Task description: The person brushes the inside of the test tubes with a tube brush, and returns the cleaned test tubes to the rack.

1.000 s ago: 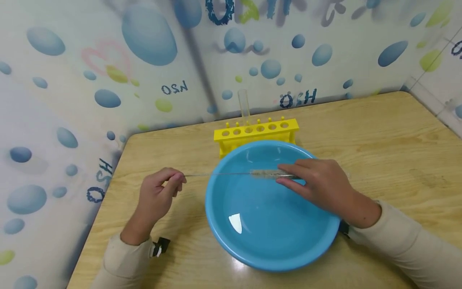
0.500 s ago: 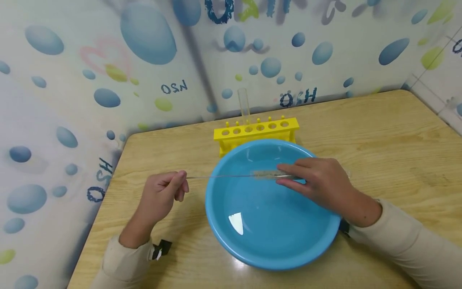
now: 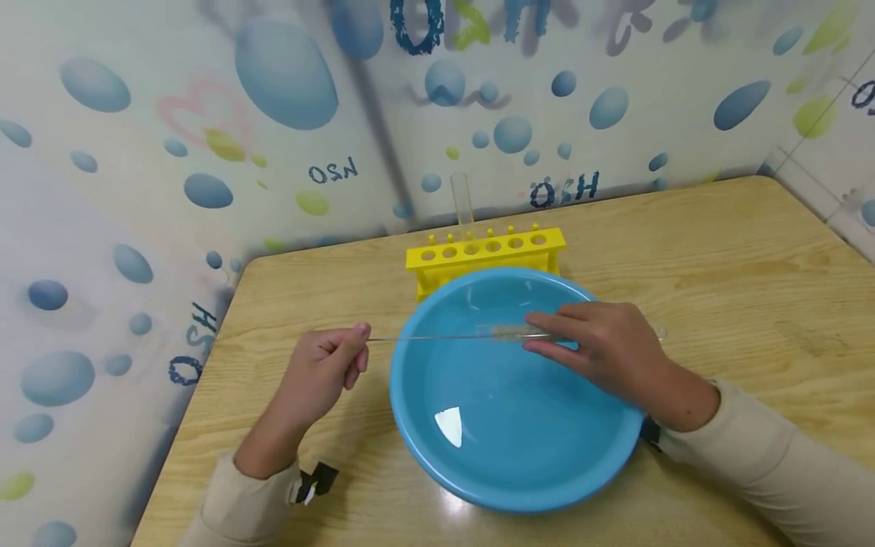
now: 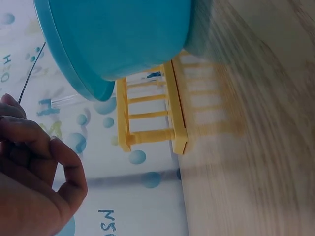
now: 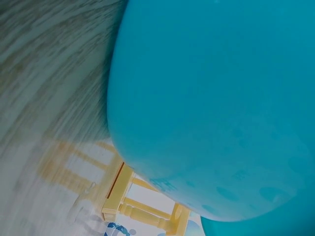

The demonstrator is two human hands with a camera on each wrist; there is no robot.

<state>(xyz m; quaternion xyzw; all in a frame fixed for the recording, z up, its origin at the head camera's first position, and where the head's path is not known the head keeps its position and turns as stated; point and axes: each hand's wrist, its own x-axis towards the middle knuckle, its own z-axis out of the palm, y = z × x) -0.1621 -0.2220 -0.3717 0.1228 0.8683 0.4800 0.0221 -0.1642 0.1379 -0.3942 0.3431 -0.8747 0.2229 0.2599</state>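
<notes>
My left hand (image 3: 323, 374) pinches the thin twisted-wire handle of a test tube brush (image 3: 431, 337) to the left of the basin. Its pale bristles sit inside a clear glass test tube (image 3: 487, 332), which lies roughly level above the blue basin (image 3: 399, 406). Around the tube my right hand (image 3: 608, 346) curls its thumb and fingers, hiding its middle; the rounded end peeks out beyond the hand. In the left wrist view, part of the dark wire rises from the fingertips. The right wrist view shows mostly the basin's outer wall, with no hand.
Behind the basin stands a yellow test tube rack (image 3: 487, 247), with another clear test tube (image 3: 462, 199) upright in it. The wooden table (image 3: 738, 304) meets a patterned wall (image 3: 383, 99) at the back. Light reflects off the basin's inside.
My left hand has moved right, towards the right hand, and the bristles have slid deeper into the test tube. My right hand stays nearly still.
</notes>
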